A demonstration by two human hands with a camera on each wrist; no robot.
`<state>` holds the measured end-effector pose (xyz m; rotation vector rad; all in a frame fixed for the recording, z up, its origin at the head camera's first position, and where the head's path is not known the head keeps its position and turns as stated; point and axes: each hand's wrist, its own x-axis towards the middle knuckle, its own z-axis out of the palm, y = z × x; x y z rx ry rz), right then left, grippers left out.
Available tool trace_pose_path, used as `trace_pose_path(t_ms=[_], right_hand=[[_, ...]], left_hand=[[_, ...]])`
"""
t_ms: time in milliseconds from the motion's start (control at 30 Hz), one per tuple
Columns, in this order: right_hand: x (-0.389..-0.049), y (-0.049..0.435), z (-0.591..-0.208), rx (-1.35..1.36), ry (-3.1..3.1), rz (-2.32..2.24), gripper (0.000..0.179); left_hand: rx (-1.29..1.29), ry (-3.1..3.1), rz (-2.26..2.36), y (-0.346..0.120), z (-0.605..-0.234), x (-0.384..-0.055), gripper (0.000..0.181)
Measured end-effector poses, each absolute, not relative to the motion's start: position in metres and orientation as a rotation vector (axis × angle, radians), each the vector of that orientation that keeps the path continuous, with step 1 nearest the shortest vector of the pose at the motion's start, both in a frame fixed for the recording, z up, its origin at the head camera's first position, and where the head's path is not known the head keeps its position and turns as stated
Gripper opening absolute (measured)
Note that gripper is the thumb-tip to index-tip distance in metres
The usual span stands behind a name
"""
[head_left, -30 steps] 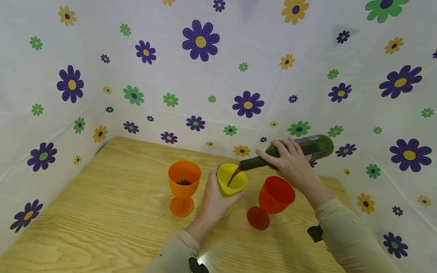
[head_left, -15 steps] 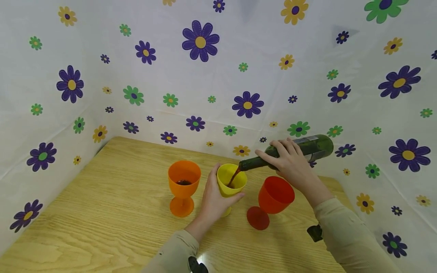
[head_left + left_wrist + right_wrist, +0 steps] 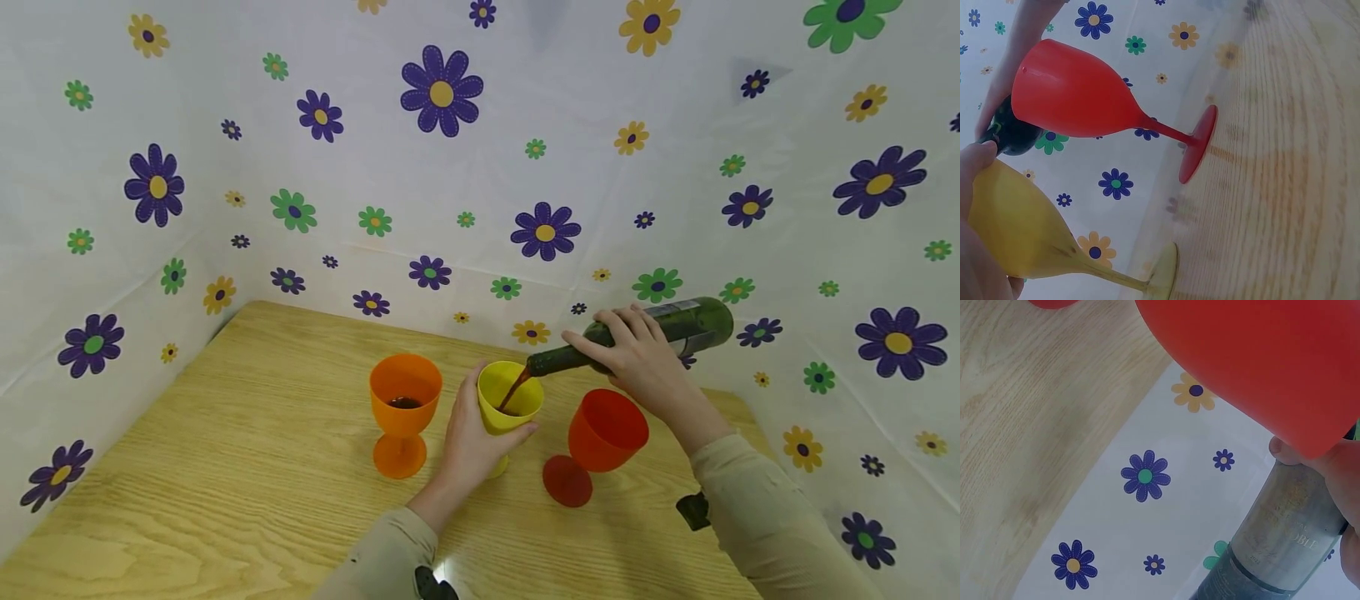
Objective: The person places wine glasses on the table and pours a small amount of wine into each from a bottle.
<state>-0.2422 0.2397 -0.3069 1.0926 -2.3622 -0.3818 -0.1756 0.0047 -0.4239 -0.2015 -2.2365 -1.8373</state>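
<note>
My left hand [image 3: 472,442] grips the bowl of a yellow goblet [image 3: 493,421], which stands upright on its foot on the table. In my right hand [image 3: 637,358] is a green wine bottle [image 3: 701,321], tilted with its neck over the goblet's rim. Dark red-brown liquid [image 3: 514,390] streams from its mouth into the yellow bowl, where a little has pooled. The right wrist view shows the bottle's grey label [image 3: 1288,528] and fingers around the glass. Just right of the yellow goblet stands a red goblet [image 3: 600,442], under the right forearm; no liquid shows in it.
An orange goblet [image 3: 405,417] with dark liquid in its bowl stands left of my left hand. The wooden table [image 3: 247,467] stretches off to the left. White flower-patterned sheeting [image 3: 337,167] rises behind the table and along its sides.
Liquid keeps running from the bottle, and a dark pool now shows at the bottom of the yellow goblet. Both hands, the bottle and the goblets stay in place.
</note>
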Motion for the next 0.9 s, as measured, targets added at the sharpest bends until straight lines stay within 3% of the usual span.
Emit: trace_pose_path(t_ms=[900], right_hand=[[-0.2504,0.2429,-0.3131,1.166,-2.397,-0.376,0.085]], left_hand=[[-0.211,-2.208,-1.800,0.0058,-0.4241,-0.1766,0.097]])
